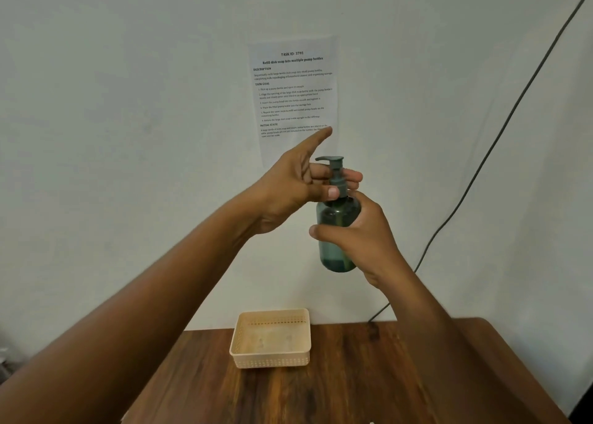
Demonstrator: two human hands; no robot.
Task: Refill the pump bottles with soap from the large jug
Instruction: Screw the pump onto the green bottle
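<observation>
I hold a dark green translucent pump bottle (pixel 337 256) upright in the air, well above the table. My right hand (pixel 362 234) wraps around its body from the right. My left hand (pixel 298 186) pinches the collar of the green pump head (pixel 333 170) between thumb and fingers, with the index finger pointing up and away. A shallow layer of liquid shows at the bottle's bottom. The large jug is not in view.
A beige perforated plastic basket (pixel 239 343) sits at the back of the brown wooden table (pixel 353 385), below the bottle. A printed task sheet (pixel 292 96) hangs on the white wall. A dark cable (pixel 481 163) runs down the wall to the table's back edge.
</observation>
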